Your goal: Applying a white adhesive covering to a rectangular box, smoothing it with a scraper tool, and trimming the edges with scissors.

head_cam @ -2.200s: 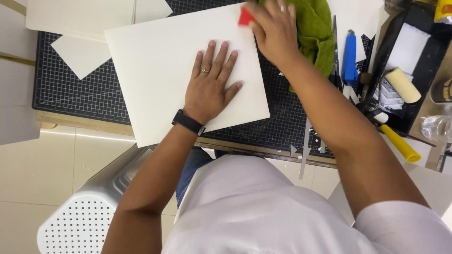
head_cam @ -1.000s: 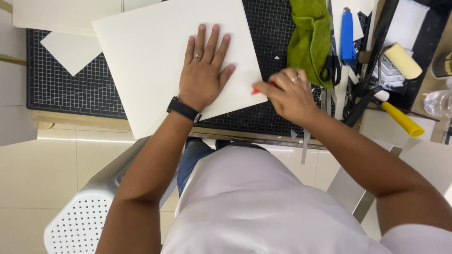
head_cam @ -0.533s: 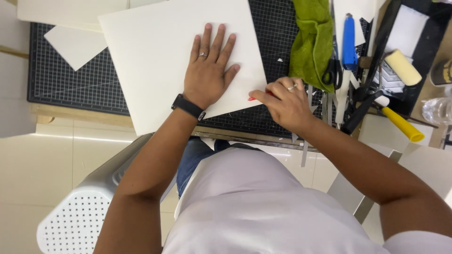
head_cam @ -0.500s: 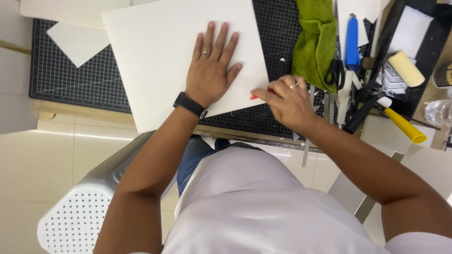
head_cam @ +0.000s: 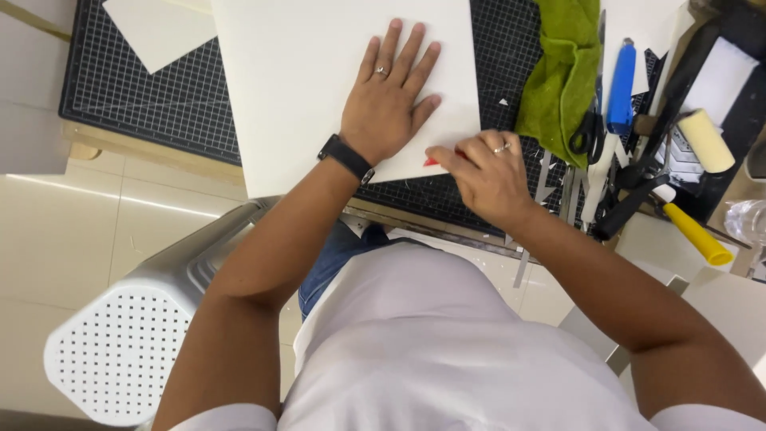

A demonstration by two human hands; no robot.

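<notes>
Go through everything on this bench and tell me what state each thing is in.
White board: flat on the mat, pinned.
Left hand: open, pressing the board.
Right hand: closed on a red tool at the board's edge.
Green cloth: crumpled.
Scissors: closed, lying flat.
</notes>
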